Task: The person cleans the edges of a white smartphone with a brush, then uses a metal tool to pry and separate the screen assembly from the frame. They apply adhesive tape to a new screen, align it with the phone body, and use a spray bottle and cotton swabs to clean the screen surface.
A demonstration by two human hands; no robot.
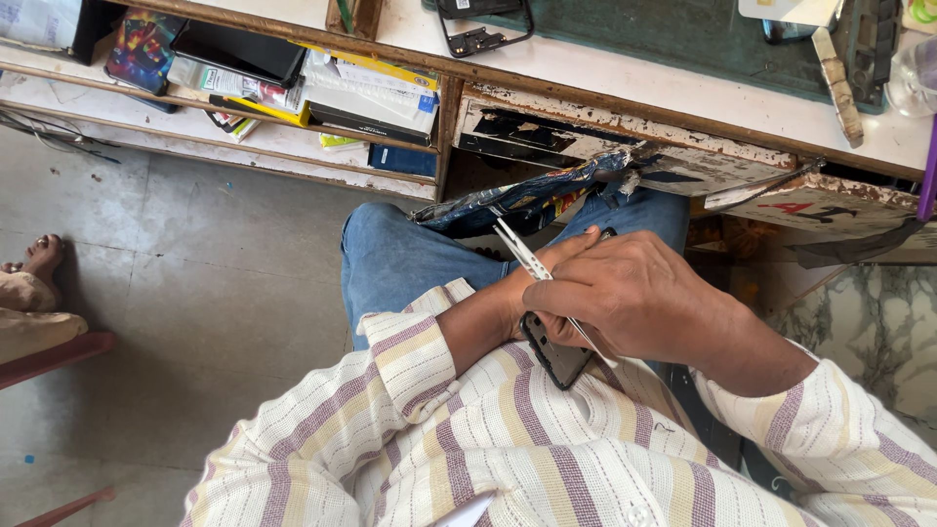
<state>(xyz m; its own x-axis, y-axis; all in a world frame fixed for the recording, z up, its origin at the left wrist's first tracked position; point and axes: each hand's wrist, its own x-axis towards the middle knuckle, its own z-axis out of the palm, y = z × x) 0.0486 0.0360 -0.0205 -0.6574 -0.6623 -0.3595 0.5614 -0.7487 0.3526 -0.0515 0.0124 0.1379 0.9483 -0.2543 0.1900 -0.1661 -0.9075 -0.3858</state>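
Phone (558,359) rests gripped in the left hand (522,293), under the right hand (634,293) pinching tweezers (527,259).

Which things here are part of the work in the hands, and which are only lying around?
In use:
- dark phone, held in the left hand
- metal tweezers, gripped in the right hand

Lying about:
- stacked boxes and booklets on the shelf
- phone frame on the worktop
- crumpled blue wrapper by the drawer
- clear bottle

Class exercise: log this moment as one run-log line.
left hand: holds dark slim phone | right hand: grips thin metal tweezers over it | seated at worn wooden workbench
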